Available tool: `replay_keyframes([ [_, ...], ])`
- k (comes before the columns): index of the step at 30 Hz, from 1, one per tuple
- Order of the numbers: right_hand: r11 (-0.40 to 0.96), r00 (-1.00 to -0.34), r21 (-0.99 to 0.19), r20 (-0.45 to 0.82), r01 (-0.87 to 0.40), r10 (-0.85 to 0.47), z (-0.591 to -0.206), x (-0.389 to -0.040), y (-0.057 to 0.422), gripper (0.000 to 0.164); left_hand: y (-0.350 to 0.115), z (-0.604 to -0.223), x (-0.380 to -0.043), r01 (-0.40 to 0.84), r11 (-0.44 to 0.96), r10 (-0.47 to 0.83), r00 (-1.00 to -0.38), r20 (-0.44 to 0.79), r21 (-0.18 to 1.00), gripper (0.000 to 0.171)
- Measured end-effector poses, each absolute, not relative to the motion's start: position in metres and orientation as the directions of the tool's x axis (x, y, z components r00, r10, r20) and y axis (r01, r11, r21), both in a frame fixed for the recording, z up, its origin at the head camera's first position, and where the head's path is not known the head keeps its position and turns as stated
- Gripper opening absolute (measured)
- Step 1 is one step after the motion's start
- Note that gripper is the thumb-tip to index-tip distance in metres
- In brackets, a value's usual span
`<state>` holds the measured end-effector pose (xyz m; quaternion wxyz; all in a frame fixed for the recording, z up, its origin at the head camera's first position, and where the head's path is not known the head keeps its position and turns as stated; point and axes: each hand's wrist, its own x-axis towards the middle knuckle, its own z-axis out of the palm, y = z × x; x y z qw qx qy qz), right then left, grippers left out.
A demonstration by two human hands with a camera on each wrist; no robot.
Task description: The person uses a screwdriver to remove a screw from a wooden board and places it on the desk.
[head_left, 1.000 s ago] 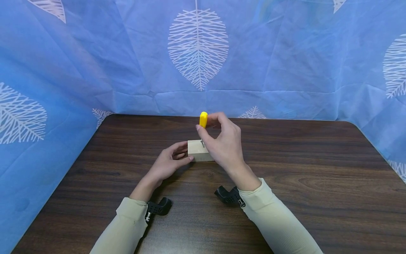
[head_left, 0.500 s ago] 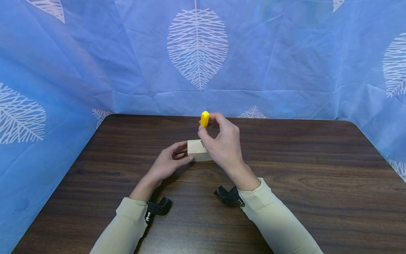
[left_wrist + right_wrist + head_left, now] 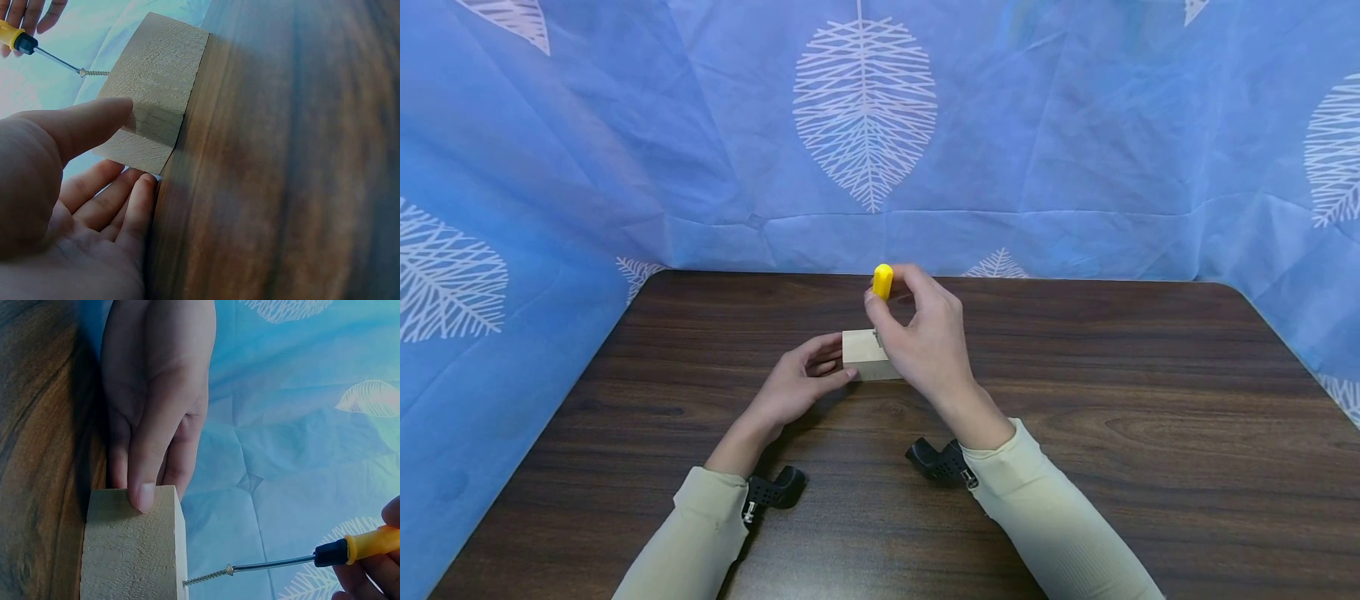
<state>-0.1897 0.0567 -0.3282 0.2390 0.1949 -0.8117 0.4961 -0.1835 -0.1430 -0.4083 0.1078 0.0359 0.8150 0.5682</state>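
Observation:
A pale wooden block (image 3: 865, 354) lies on the table in front of the person. My left hand (image 3: 790, 387) grips its left end, thumb (image 3: 94, 125) on the near side and fingers at the far side. From the block's top face a screw (image 3: 209, 577) sticks up, with much of its thread exposed. The tip of a screwdriver (image 3: 275, 565) meets the screw head. My right hand (image 3: 936, 342) pinches the screwdriver's yellow handle (image 3: 883, 282) between thumb and fingertips above the block. In the head view this hand covers the block's right end.
The dark wood-grain table (image 3: 1112, 400) extends to both sides, its far edge against a blue cloth (image 3: 1037, 150) with white leaf prints. Black wrist mounts (image 3: 778, 487) jut inward from both sleeves, low over the table.
The yellow handle has turned and shifted slightly, and the right thumb and fingers have moved a little along with it. The block and left hand stay in place.

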Motion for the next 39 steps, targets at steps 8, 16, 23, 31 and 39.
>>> replay_keyframes([
  [8,0.445,-0.822,-0.715,0.561,-0.540,-0.097,-0.3282,-0.1896,0.0564,0.025,-0.1433,-0.4091,-0.1850,-0.070,0.368,0.177,-0.974,-0.143,0.927,0.067],
  [16,0.469,-0.775,-0.655,0.623,-0.592,-0.107,-0.3288,-0.1909,0.0572,0.022,-0.1429,-0.4082,-0.1853,-0.071,0.371,0.174,-0.974,-0.144,0.926,0.065],
  [23,0.459,-0.771,-0.660,0.629,-0.594,-0.094,-0.3291,-0.1917,0.0575,0.020,-0.1438,-0.4093,-0.1852,-0.064,0.369,0.176,-0.975,-0.138,0.927,0.066],
  [31,0.450,-0.746,-0.644,0.661,-0.619,-0.080,-0.3297,-0.1924,0.0578,0.023,-0.1447,-0.4083,-0.1835,-0.064,0.365,0.183,-0.973,-0.139,0.929,0.067],
  [39,0.456,-0.765,-0.663,0.641,-0.594,-0.064,-0.3295,-0.1918,0.0578,0.034,-0.1436,-0.4070,-0.1835,-0.063,0.363,0.184,-0.973,-0.138,0.930,0.067],
])
